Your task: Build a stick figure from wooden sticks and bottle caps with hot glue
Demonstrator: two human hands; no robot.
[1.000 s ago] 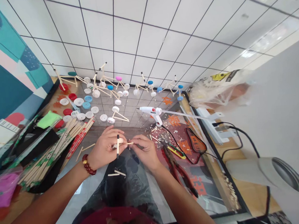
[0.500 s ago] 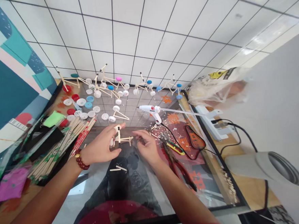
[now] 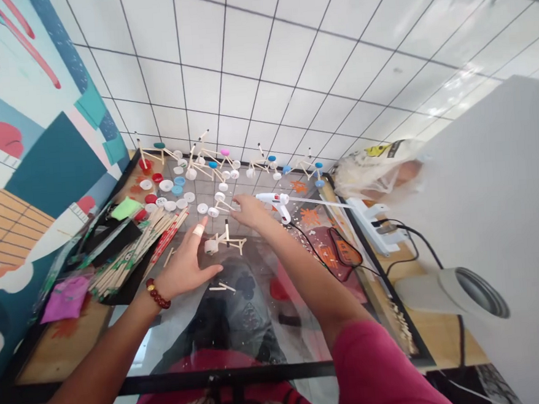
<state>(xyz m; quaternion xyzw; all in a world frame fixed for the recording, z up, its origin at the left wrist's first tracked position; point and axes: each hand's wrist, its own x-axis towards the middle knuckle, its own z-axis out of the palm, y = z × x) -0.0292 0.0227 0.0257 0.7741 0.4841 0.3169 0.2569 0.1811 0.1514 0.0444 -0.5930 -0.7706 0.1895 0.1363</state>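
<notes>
My left hand, a bandage on one finger, is spread just left of a small stick frame with a white cap wheel; it holds nothing. The frame stands on the glass tabletop. Farther forward, my right hand reaches to the end of a V-shaped stick piece with white caps. Its fingertips are close to the sticks, but whether they grip them is unclear. A white glue gun lies just right of that hand. Two short loose sticks lie nearer me.
Finished stick models line the wall. Loose caps, bundled sticks and a pink clay packet are at left. At right are a black cord, a power strip, a plastic bag and a grey lamp.
My right hand has left the small frame and moved forward to the V-shaped piece. My left hand has drawn slightly away from the frame, which now stands free. The view has shifted.
</notes>
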